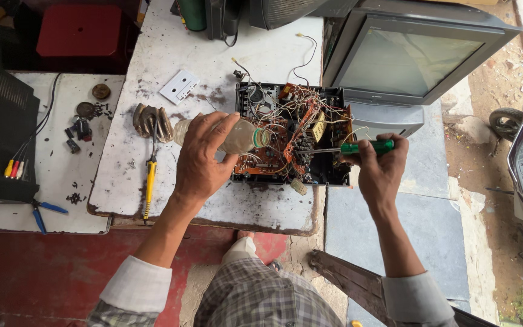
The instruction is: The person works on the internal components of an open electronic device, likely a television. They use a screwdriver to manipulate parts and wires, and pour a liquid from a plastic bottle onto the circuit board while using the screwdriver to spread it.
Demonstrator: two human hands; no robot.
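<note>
Clear plastic bottle (237,136), lying on its side in the left hand (204,157): fingers (222,127) wrap over the top of the body and the thumb sits underneath, a firm clasp. Long axis of the bottle runs left to right, nearly level, with the greenish neck pointing right, toward the open chassis (292,133). The mouth hangs just over the left edge of the orange circuit board (267,158), above the tangle of wires; whether it touches any of them cannot be told.

Right hand (382,166) is clenched around the green handle of a screwdriver (358,147). Its shaft also lies roughly level, but points left, tip down among the components near the middle of the board. So both long axes sit on almost one line, facing each other, bottle neck from the left and driver tip from the right, with a short stretch of board between them. Left hand is nearer the bottle-side edge of the board; right hand stays off the chassis's right rim.

Chassis rests on a worn white table (171,60). Yellow-handled soldering iron (150,181) lies just left of the left wrist, long axis pointing away from the person. White cassette (179,86) further back. Grey television (407,54) stands behind the chassis, to the right.
</note>
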